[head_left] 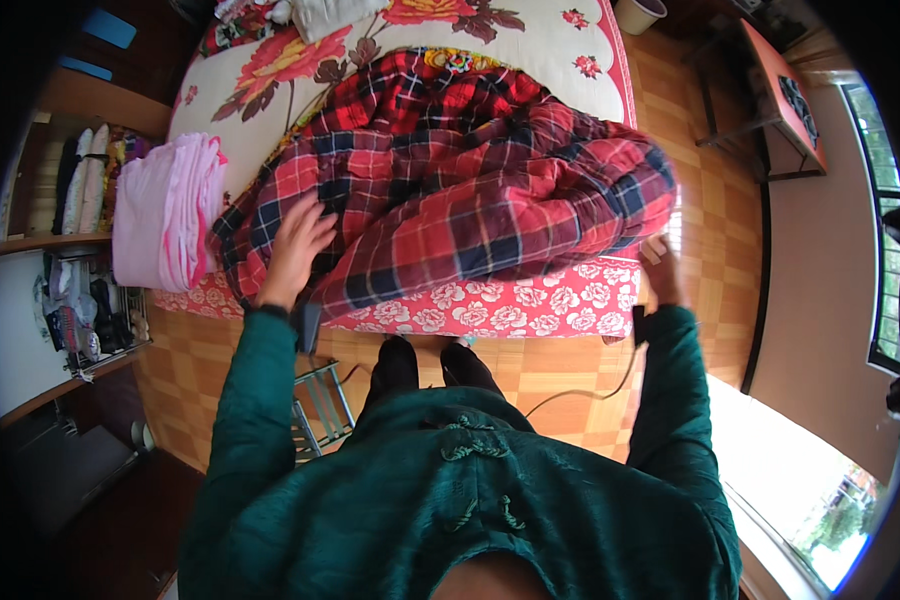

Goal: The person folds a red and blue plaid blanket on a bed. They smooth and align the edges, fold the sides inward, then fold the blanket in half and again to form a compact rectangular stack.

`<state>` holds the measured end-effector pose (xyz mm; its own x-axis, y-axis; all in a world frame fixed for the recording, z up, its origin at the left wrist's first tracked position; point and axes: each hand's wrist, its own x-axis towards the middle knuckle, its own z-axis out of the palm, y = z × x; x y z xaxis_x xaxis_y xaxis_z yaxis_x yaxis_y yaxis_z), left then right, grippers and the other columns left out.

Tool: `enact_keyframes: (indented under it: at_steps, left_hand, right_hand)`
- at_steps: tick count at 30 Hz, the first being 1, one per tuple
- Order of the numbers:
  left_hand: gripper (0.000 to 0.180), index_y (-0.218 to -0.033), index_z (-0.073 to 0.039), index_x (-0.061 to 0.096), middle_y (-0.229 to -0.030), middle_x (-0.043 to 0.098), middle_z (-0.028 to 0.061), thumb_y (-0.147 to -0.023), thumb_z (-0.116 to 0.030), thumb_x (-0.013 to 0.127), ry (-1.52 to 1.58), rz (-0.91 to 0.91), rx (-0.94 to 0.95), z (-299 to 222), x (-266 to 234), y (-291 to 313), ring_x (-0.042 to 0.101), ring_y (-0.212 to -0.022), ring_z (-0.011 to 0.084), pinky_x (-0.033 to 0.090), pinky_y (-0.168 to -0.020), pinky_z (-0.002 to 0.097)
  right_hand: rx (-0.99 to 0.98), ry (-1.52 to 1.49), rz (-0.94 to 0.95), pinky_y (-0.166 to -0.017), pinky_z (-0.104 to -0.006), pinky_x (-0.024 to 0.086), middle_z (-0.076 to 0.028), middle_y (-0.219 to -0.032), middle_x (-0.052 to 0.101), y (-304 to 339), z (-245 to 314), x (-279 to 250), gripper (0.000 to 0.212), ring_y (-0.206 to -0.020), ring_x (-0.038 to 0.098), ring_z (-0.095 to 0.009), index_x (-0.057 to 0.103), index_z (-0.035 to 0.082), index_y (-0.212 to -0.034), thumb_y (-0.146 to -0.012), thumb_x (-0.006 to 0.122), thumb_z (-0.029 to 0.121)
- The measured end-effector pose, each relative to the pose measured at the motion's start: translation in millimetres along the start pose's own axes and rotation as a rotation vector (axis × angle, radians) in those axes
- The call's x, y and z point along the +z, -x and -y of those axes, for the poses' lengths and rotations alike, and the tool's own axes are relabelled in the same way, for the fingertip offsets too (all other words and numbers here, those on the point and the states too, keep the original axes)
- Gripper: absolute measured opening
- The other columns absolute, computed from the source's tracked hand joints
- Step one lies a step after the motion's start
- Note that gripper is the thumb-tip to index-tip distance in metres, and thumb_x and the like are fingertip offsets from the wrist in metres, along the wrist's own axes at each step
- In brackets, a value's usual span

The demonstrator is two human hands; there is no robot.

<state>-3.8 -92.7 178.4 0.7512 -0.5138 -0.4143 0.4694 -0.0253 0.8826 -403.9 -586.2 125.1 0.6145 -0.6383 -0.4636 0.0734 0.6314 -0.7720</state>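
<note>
A red, navy and white plaid quilt (490,215) lies bunched and partly folded over on the bed, with a yellow floral patch of cloth showing at its far edge. My left hand (300,250) is over the near left part of the quilt. Its fingers are stretched out and nothing is gripped; whether it touches the cloth I cannot tell. Beside the quilt's right end is my right hand (660,268), slightly blurred. Its fingers look loosely bent and apart, close to the quilt's edge, with no cloth visibly held.
A pink folded blanket stack (165,212) sits at the bed's left corner. The flowered bedsheet (560,80) spreads beneath the quilt. Open shelves (55,240) stand left, a metal-framed chair (320,410) near my legs, a red-topped table (785,95) at right. A cord (590,393) hangs near my right arm.
</note>
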Motion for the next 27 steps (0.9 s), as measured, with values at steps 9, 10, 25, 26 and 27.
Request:
enact_keyframes:
  at_steps: [9,10,25,26,27]
  left_hand:
    - [0.045,-0.129,-0.019,0.045,-0.110,0.050,0.0078,-0.092,-0.042,0.057,0.340,-0.886,-0.807,221,-227,74,0.055,-0.097,0.0223,0.051,-0.087,0.0386]
    - [0.046,-0.129,-0.019,0.045,-0.111,0.050,0.0091,-0.091,-0.044,0.057,0.364,-0.973,-0.832,230,-229,79,0.053,-0.100,0.0231,0.050,-0.089,0.0392]
    - [0.084,-0.146,-0.015,0.030,-0.144,0.040,0.0155,-0.085,-0.071,0.044,0.716,-0.991,-0.585,243,-225,48,0.041,-0.129,0.0351,0.031,-0.107,0.0543]
    - [0.082,-0.145,-0.015,0.031,-0.145,0.039,0.0146,-0.086,-0.071,0.043,0.699,-1.022,-0.604,242,-224,46,0.041,-0.129,0.0348,0.032,-0.106,0.0550]
    - [0.080,-0.144,-0.015,0.033,-0.144,0.041,0.0136,-0.087,-0.069,0.043,0.666,-1.021,-0.599,242,-221,44,0.043,-0.128,0.0342,0.034,-0.105,0.0544]
  right_hand:
    - [0.426,0.322,-0.356,-0.087,-0.0490,0.046,-0.014,-0.116,0.050,-21,-156,49,0.065,-0.101,0.053,-0.031,0.037,0.022,-0.139,-0.086,0.065,0.048]
    - [0.442,0.376,-0.354,-0.082,-0.0482,0.048,-0.010,-0.108,0.052,-30,-160,46,0.063,-0.094,0.055,-0.028,0.039,0.024,-0.136,-0.085,0.066,0.048]
    - [0.777,0.629,-0.649,-0.063,-0.0383,0.046,-0.002,-0.079,0.063,-80,-192,-17,0.042,-0.076,0.061,-0.024,0.063,0.020,-0.086,-0.082,0.060,0.062]
    - [0.833,0.654,-0.694,-0.063,-0.0384,0.047,-0.003,-0.078,0.064,-81,-195,-24,0.039,-0.077,0.062,-0.025,0.062,0.020,-0.083,-0.083,0.060,0.059]
    - [0.710,0.576,-0.593,-0.067,-0.0414,0.049,-0.009,-0.076,0.065,-81,-197,-34,0.031,-0.077,0.064,-0.029,0.060,0.016,-0.081,-0.088,0.058,0.046]
